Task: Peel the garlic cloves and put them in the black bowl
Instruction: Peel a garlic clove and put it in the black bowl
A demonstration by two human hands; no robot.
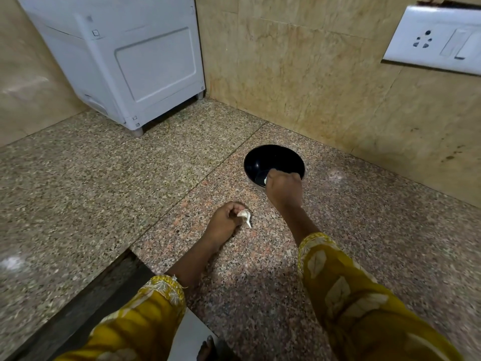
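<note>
The black bowl stands on the granite counter near the right wall. My right hand reaches over the bowl's near rim with its fingers curled, and a small white piece, seemingly a peeled garlic clove, shows at its fingertips inside the bowl. My left hand rests on the counter in front of the bowl, its fingers curled round white garlic skin or a clove that sticks out to the right.
A white appliance stands at the back left corner. Tiled walls close the back and right; a white socket plate is on the right wall. The counter's edge drops at the lower left.
</note>
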